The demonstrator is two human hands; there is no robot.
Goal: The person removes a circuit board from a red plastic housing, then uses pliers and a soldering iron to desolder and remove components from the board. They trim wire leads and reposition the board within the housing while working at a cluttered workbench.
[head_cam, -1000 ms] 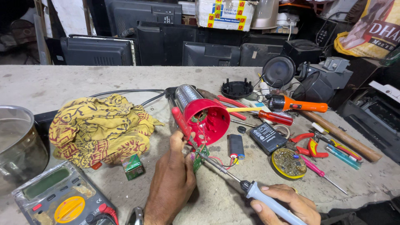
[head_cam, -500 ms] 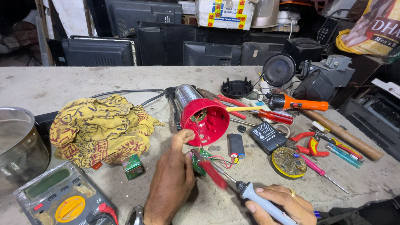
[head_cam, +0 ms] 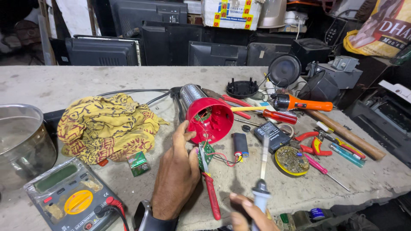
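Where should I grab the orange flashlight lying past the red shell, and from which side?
Grip the orange flashlight around its slim orange barrel, coming from above. It lies flat across the bench, black head to the left, and the barrel's top is bare; a red-handled screwdriver lies close in front.

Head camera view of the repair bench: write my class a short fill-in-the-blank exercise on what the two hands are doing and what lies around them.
1. The left hand pinches a small green ____ against the bench, with a red-handled tool beside it.
2. The right hand holds a soldering iron with its tip pointing ____ from the person.
3. The round housing by the left fingertips is coloured ____.
4. The crumpled cloth is yellow, and in front of it sits a ____ with a yellow dial.

Missing words: circuit board; away; red; multimeter
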